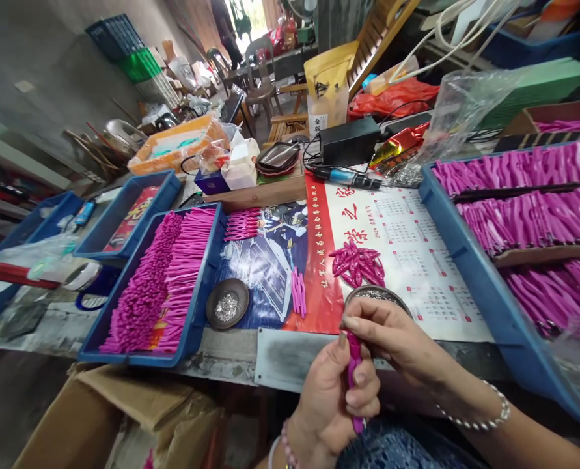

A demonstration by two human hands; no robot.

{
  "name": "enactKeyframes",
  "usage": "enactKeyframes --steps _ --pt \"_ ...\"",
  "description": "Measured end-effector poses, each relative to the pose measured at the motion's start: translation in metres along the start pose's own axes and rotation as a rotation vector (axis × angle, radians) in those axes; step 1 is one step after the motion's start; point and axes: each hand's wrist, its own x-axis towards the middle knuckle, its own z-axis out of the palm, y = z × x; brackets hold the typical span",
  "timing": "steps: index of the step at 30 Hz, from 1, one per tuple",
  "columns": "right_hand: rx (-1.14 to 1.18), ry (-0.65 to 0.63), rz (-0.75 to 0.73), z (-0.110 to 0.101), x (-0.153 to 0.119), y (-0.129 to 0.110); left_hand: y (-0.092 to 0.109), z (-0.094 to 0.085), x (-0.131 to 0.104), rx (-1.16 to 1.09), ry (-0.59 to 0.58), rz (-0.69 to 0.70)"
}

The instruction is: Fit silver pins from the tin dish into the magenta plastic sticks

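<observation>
My left hand is closed around a slim magenta plastic piece, held upright near the table's front edge. My right hand pinches the top end of that same piece with thumb and fingertips. Just behind my hands stands a round metal dish. A small heap of magenta pieces lies on the calendar sheet beyond it. A few more magenta pieces lie to the left of the heap.
A blue tray on the left holds rows of magenta pieces; another blue tray on the right is packed with them. A second small dish holds silvery bits. Cardboard boxes sit below the table. A black power adapter stands behind.
</observation>
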Motion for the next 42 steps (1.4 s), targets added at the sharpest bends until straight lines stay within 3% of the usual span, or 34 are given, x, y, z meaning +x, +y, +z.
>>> enactKeyframes --steps 10,16,23,28,37,42 --pt "0.168 0.090 0.034 -0.004 -0.010 0.022 -0.008 -0.002 -0.005 -0.083 0.098 -0.087" --pt "0.126 0.144 0.055 -0.007 -0.021 0.032 -0.018 -0.002 -0.008 -0.151 0.147 -0.131" --pt "0.081 0.193 0.079 -0.005 -0.028 0.034 -0.024 -0.003 -0.008 -0.193 0.135 -0.146" --pt "0.153 0.253 0.016 -0.002 -0.027 0.036 -0.025 -0.004 -0.005 -0.212 0.069 -0.102" --pt "0.142 0.092 0.028 -0.012 -0.014 0.024 -0.019 -0.008 0.004 -0.085 0.045 -0.089" --pt "0.068 0.117 0.041 -0.016 -0.002 0.020 -0.013 -0.007 0.012 -0.114 0.059 -0.091"
